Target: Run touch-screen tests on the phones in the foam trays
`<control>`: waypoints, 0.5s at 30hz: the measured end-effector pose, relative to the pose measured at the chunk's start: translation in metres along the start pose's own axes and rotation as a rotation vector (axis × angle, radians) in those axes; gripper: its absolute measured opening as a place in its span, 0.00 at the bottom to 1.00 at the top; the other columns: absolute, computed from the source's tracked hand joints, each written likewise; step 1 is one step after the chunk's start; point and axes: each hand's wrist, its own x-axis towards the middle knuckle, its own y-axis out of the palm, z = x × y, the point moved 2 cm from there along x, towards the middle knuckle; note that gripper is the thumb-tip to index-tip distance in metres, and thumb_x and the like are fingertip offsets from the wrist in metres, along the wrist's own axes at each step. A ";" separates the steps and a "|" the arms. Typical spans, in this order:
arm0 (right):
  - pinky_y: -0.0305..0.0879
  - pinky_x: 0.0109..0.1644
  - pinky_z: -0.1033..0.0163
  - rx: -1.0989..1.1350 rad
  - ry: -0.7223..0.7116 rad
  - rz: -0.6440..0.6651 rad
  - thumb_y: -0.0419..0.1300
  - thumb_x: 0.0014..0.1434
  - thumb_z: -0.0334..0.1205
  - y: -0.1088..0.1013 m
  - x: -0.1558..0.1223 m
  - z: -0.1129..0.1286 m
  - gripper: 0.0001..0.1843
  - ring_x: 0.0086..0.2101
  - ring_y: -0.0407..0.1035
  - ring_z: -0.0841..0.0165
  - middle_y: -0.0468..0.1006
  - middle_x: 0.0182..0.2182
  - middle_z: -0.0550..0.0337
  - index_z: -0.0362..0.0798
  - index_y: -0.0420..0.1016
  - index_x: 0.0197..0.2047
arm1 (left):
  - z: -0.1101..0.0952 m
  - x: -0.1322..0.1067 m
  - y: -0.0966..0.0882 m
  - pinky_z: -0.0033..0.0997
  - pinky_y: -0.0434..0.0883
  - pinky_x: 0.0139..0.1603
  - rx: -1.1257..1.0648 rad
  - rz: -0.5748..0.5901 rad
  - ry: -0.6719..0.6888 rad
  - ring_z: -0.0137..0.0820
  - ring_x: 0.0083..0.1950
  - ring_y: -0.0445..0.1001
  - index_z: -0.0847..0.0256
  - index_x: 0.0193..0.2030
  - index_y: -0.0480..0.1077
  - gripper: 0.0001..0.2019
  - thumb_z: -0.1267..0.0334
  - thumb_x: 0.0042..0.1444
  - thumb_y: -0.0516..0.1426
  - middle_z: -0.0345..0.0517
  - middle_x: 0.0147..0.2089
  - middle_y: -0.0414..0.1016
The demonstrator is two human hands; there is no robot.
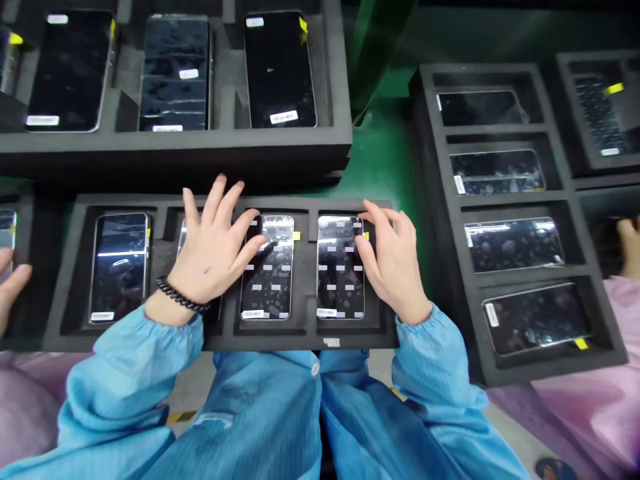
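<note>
A black foam tray (200,340) with phones in its slots lies before me. My left hand (213,243), a black braided bracelet at its wrist, spreads its fingers over the tray. It partly hides one phone (182,233), and its thumb reaches over the upper left of the phone beside it (270,280). At the upper right corner of the rightmost phone (341,273), the thumb and bent fingers of my right hand (393,257) stand apart. A yellow tab (367,235) shows between them. Whether the fingertips touch the glass I cannot tell. The leftmost phone (120,267) lies untouched.
A larger foam tray (250,138) with several phones stands behind mine. To the right is another phone tray (545,267), with one more tray (595,163) past it. Co-workers' hands (629,243) show at both sides. The bench surface (383,160) is green.
</note>
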 end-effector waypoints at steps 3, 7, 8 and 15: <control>0.50 0.73 0.42 0.013 -0.036 0.000 0.47 0.73 0.45 0.001 0.005 -0.002 0.27 0.60 0.63 0.56 0.77 0.56 0.51 0.48 0.58 0.71 | 0.006 0.007 0.006 0.75 0.37 0.77 -0.013 -0.005 0.029 0.55 0.81 0.40 0.58 0.60 0.72 0.27 0.47 0.70 0.41 0.56 0.78 0.52; 0.51 0.72 0.43 0.058 -0.069 0.016 0.46 0.73 0.45 0.003 0.006 -0.006 0.24 0.53 0.66 0.58 0.80 0.48 0.54 0.48 0.63 0.67 | 0.008 0.010 0.009 0.74 0.37 0.77 -0.041 -0.040 0.062 0.55 0.81 0.44 0.55 0.52 0.77 0.27 0.48 0.70 0.40 0.53 0.73 0.61; 0.50 0.72 0.43 0.068 -0.077 0.026 0.46 0.73 0.45 0.003 0.006 -0.007 0.23 0.51 0.66 0.58 0.80 0.45 0.56 0.48 0.64 0.66 | 0.007 0.009 0.008 0.74 0.36 0.77 -0.044 -0.041 0.070 0.54 0.80 0.46 0.55 0.48 0.78 0.27 0.48 0.70 0.40 0.52 0.72 0.63; 0.53 0.72 0.43 0.105 -0.104 -0.075 0.45 0.73 0.45 -0.010 -0.010 0.009 0.23 0.58 0.66 0.58 0.77 0.56 0.53 0.51 0.63 0.67 | -0.005 -0.029 -0.017 0.70 0.34 0.79 -0.048 -0.179 -0.013 0.52 0.82 0.41 0.53 0.65 0.69 0.26 0.51 0.71 0.41 0.48 0.79 0.51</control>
